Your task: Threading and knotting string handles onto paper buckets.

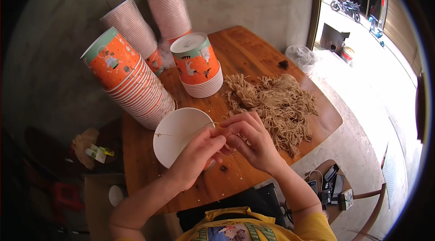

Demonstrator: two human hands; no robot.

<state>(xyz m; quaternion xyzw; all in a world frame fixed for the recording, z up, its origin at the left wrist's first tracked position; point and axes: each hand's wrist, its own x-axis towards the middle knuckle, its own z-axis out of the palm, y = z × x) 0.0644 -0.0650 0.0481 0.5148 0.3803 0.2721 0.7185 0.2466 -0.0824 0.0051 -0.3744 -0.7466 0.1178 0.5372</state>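
"Head view: where's the cord [213, 123]?"
"Pinched by left hand [199, 154] and right hand [251, 139], at the open tub's [177, 125] right rim!"
"Count?"
"One cord, one open tub, four tub stacks [131, 77], one yarn heap [281, 111]!"

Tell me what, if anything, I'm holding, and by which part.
A string, seemingly pinched in left hand and right hand; where along its length can't be told.

I find room over the table [327, 122] at its right corner; tan strands [282, 110] lie before it, cup stacks [131, 80] bar the left.
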